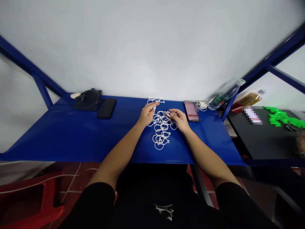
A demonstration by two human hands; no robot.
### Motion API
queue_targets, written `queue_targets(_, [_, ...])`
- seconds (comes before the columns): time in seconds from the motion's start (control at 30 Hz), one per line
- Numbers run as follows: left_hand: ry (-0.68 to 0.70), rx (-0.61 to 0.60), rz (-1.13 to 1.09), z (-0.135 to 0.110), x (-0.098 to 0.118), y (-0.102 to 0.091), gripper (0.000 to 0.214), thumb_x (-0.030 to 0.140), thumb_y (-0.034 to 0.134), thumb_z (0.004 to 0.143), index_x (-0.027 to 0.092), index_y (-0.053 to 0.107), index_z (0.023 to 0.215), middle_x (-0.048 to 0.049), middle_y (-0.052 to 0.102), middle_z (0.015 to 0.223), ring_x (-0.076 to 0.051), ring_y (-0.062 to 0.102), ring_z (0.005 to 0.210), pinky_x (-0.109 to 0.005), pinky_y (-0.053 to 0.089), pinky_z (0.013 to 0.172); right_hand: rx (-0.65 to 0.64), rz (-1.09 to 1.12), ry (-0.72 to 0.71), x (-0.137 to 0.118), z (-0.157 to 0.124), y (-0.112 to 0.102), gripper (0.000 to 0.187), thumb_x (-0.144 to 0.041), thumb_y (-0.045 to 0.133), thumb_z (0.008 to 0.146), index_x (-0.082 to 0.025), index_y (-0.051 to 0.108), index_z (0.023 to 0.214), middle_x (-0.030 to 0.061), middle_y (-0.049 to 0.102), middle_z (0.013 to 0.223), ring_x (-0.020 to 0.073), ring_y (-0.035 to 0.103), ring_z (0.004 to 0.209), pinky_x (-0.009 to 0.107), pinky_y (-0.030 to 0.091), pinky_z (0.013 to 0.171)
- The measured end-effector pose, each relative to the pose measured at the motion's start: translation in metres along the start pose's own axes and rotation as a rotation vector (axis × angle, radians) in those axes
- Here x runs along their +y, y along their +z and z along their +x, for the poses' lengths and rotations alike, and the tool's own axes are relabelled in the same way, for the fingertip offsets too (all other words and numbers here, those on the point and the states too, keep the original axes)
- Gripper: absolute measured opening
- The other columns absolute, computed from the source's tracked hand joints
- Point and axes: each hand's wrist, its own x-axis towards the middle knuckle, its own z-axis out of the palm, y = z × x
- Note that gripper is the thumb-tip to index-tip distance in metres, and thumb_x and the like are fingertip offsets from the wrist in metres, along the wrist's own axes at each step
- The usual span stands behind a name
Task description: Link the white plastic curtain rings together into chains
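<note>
A mesh of linked white plastic rings (pixel 161 131) lies on the blue table (pixel 71 133), straight ahead of me. My left hand (pixel 147 113) rests at its upper left edge, fingers pinched on a small white ring piece. My right hand (pixel 179 119) sits at the upper right edge, fingers closed on another white ring of the mesh. A few loose white rings (pixel 156 100) lie just behind my hands by the wall.
A black phone (pixel 106 108) and a dark bundled object (pixel 88 99) lie at the back left. A phone with a lit screen (pixel 191 111), a white cable and a lying water bottle (pixel 224 95) are at the back right. Green parts (pixel 283 117) lie on a black table to the right.
</note>
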Motion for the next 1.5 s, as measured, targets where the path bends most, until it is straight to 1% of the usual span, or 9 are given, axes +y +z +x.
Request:
queue_targets(0.1, [-0.036, -0.018, -0.001, -0.002, 0.002, 0.001, 0.047, 0.005, 0.054, 0.091, 0.026, 0.076, 0.126, -0.0055, 0.077, 0.127, -0.022, 0.068, 0.124, -0.046, 0.052, 0.114, -0.076, -0.189, -0.115, -0.002, -0.007, 0.002, 0.034, -0.044, 0.077, 0.086, -0.026, 0.074, 0.114, 0.0039, 0.080, 0.100, 0.0115, 0.057, 0.057, 0.027, 0.050, 0.055])
queue_targets(0.27, [-0.015, -0.116, 0.019, -0.007, 0.008, 0.005, 0.054, 0.006, 0.060, 0.087, 0.025, 0.069, 0.137, -0.0061, 0.079, 0.116, -0.022, 0.072, 0.115, -0.044, 0.054, 0.110, -0.133, -0.555, -0.369, -0.006, -0.016, 0.005, 0.026, -0.034, 0.072, 0.091, -0.030, 0.077, 0.116, 0.0035, 0.079, 0.102, 0.0137, 0.056, 0.061, 0.030, 0.050, 0.064])
queue_targets(0.43, [0.060, -0.237, 0.078, -0.015, 0.016, 0.010, 0.065, 0.005, 0.068, 0.081, 0.025, 0.064, 0.142, -0.0064, 0.079, 0.114, -0.024, 0.073, 0.111, -0.045, 0.054, 0.110, -0.191, -0.666, -0.451, -0.007, -0.016, 0.004, 0.032, -0.032, 0.067, 0.095, -0.032, 0.075, 0.126, 0.0057, 0.078, 0.106, 0.0195, 0.065, 0.077, 0.034, 0.053, 0.075])
queue_targets(0.63, [0.064, -0.330, 0.161, -0.022, 0.020, 0.015, 0.073, 0.008, 0.068, 0.078, 0.024, 0.059, 0.148, -0.0071, 0.079, 0.115, -0.026, 0.073, 0.110, -0.045, 0.057, 0.105, -0.311, -0.727, -0.472, -0.007, -0.013, 0.000, 0.026, -0.030, 0.062, 0.096, -0.030, 0.078, 0.116, 0.0057, 0.078, 0.095, 0.0216, 0.069, 0.083, 0.034, 0.052, 0.080])
queue_targets(1.0, [0.074, -0.338, 0.161, -0.021, 0.032, 0.025, 0.065, 0.002, 0.065, 0.075, 0.023, 0.069, 0.136, -0.0066, 0.077, 0.115, -0.024, 0.071, 0.107, -0.041, 0.058, 0.104, -0.131, -0.956, -0.628, 0.001, -0.006, 0.005, 0.013, -0.021, 0.062, 0.080, -0.023, 0.074, 0.086, 0.0042, 0.076, 0.077, 0.0190, 0.065, 0.066, 0.030, 0.046, 0.068])
queue_targets(1.17, [0.068, -0.371, 0.337, -0.018, 0.042, 0.014, 0.058, 0.007, 0.065, 0.080, 0.021, 0.070, 0.136, -0.0065, 0.075, 0.115, -0.022, 0.069, 0.108, -0.038, 0.057, 0.102, -0.045, -0.873, -0.719, 0.000, -0.004, -0.003, 0.023, -0.019, 0.055, 0.088, -0.022, 0.076, 0.097, 0.0021, 0.076, 0.077, 0.0165, 0.066, 0.062, 0.028, 0.050, 0.065])
queue_targets(1.3, [0.081, -0.445, 0.460, -0.015, 0.038, 0.006, 0.044, 0.008, 0.064, 0.082, 0.020, 0.077, 0.122, -0.0068, 0.076, 0.102, -0.024, 0.069, 0.102, -0.039, 0.057, 0.097, 0.001, -0.880, -0.565, -0.008, 0.026, -0.004, 0.025, -0.027, 0.058, 0.096, -0.020, 0.076, 0.111, 0.0017, 0.074, 0.076, 0.0174, 0.065, 0.063, 0.029, 0.052, 0.067])
queue_targets(1.4, [0.104, -0.468, 0.487, -0.015, 0.031, 0.007, 0.038, 0.009, 0.062, 0.084, 0.021, 0.080, 0.116, -0.0072, 0.077, 0.103, -0.024, 0.069, 0.101, -0.038, 0.055, 0.096, -0.108, -1.043, -0.483, -0.012, 0.072, 0.003, 0.029, -0.026, 0.061, 0.094, -0.018, 0.076, 0.118, 0.0076, 0.078, 0.095, 0.0242, 0.070, 0.086, 0.036, 0.055, 0.083])
queue_targets(1.5, [0.125, -0.500, 0.489, -0.016, 0.027, 0.011, 0.041, 0.010, 0.063, 0.083, 0.020, 0.079, 0.120, -0.0079, 0.078, 0.106, -0.024, 0.070, 0.104, -0.039, 0.054, 0.096, -0.268, -1.191, -0.478, -0.006, 0.117, 0.020, 0.037, -0.028, 0.066, 0.093, -0.018, 0.074, 0.128, 0.0134, 0.074, 0.121, 0.0311, 0.065, 0.114, 0.045, 0.049, 0.105])
